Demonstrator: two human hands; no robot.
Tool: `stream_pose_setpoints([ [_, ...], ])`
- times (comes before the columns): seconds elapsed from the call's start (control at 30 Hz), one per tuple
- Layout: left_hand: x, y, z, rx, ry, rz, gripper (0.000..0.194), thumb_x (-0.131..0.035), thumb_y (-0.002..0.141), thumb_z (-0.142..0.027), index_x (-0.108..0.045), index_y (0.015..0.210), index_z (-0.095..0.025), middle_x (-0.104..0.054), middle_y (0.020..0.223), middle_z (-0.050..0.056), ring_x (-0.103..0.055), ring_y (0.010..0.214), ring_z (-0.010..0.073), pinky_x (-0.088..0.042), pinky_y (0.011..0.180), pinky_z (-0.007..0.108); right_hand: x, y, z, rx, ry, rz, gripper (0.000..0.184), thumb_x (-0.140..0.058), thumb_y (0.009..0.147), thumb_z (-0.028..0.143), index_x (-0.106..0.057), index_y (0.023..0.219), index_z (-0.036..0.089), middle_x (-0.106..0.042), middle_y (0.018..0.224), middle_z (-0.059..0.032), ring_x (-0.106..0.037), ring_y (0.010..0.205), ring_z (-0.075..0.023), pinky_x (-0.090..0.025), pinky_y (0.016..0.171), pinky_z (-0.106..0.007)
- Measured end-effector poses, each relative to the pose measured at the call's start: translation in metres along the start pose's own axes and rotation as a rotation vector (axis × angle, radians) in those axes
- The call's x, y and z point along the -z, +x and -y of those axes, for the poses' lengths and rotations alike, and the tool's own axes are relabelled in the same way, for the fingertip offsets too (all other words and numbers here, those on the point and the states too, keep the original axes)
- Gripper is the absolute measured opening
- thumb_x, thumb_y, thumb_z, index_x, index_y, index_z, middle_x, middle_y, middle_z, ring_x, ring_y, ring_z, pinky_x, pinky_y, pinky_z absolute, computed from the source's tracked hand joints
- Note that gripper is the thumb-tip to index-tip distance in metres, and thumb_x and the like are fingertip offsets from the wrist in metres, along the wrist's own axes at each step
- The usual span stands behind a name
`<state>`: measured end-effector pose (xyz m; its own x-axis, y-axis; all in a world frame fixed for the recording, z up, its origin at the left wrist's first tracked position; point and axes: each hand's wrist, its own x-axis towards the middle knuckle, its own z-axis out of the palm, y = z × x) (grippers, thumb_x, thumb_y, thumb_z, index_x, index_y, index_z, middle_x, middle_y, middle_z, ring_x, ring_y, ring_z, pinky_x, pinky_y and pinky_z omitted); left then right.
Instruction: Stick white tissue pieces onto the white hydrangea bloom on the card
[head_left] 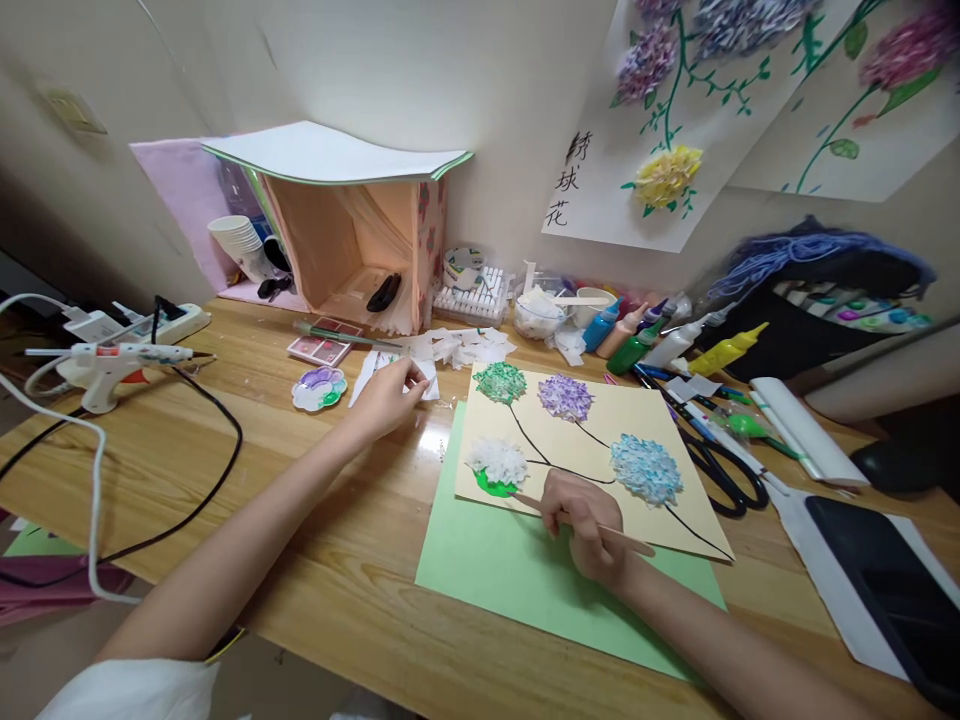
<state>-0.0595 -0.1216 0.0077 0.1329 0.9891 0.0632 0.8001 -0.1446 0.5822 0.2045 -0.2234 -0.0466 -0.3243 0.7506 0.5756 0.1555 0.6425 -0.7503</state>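
Holding the wooden stick (634, 543) in my right hand (583, 522), fingers curled and pinched around its shaft, tip at the green paint (493, 487) under the white flower (498, 461). Location: both are on the cream card (574, 440), which lies askew over the green sheet (487, 575) on the counter (337, 570).

Left hand (390, 397): bent fingers, well apart from the card, over the white paper (362, 392); cannot tell whether it pinches anything.

Risks, as judged:
1. Card slip. Neither hand clearly pins it; a sideways push of the stick could turn it on the loose sheet beneath.
2. Stained petals. The paint touches the lower edge of the white flower, so a stroke too high would likely drag green into it.
3. Smearing. Right hand is low over the black stem lines (530, 434); if those are wet (cannot tell), knuckles could blur them.
4. Overrun. Paint lies near the card's front edge; a heavy load could spill onto the green sheet.
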Motion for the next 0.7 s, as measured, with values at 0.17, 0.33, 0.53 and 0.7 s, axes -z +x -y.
stream_pose_setpoints([
  [0.17, 0.003, -0.03, -0.017, -0.105, -0.533, 0.307, 0.019, -0.059, 0.08, -0.034, -0.055, 0.074, -0.017, -0.062, 0.081, 0.003, -0.057, 0.074, 0.0137, -0.044, 0.068, 0.026, 0.002, 0.003, 0.002, 0.08, -0.077, 0.016, 0.042, -0.022, 0.098, 0.024, -0.045, 0.063, 0.02, -0.045, 0.053, 0.0003, -0.04, 0.051, -0.0132, -0.032, 0.051, -0.028],
  [0.33, -0.009, -0.05, -0.022, -0.159, -0.624, 0.691, 0.012, -0.063, 0.075, -0.025, -0.056, 0.073, -0.015, -0.062, 0.076, 0.001, -0.05, 0.063, 0.0092, -0.039, 0.058, 0.021, -0.007, 0.018, 0.007, 0.313, -0.229, 0.196, 0.036, -0.023, 0.097, 0.021, -0.047, 0.07, 0.019, -0.049, 0.055, -0.0023, -0.041, 0.054, -0.0152, -0.035, 0.052, -0.029],
  [0.53, -0.015, -0.051, -0.02, -0.149, -0.522, 0.687, 0.006, -0.061, 0.073, -0.018, -0.061, 0.078, -0.015, -0.057, 0.067, -0.003, -0.043, 0.055, 0.007, -0.032, 0.049, 0.019, -0.022, 0.028, 0.005, 0.326, -0.356, 0.24, 0.033, -0.029, 0.096, 0.016, -0.048, 0.069, 0.018, -0.052, 0.054, -0.004, -0.04, 0.054, -0.0152, -0.034, 0.051, -0.029],
  [0.7, -0.021, -0.05, -0.02, -0.199, -0.426, 0.57, 0.008, -0.06, 0.073, -0.015, -0.063, 0.08, -0.016, -0.059, 0.069, -0.002, -0.045, 0.056, 0.0076, -0.035, 0.052, 0.02, -0.021, 0.029, 0.004, 0.257, -0.351, 0.247, 0.035, -0.026, 0.098, 0.019, -0.049, 0.071, 0.018, -0.052, 0.055, -0.0037, -0.042, 0.055, -0.0156, -0.035, 0.052, -0.029],
])
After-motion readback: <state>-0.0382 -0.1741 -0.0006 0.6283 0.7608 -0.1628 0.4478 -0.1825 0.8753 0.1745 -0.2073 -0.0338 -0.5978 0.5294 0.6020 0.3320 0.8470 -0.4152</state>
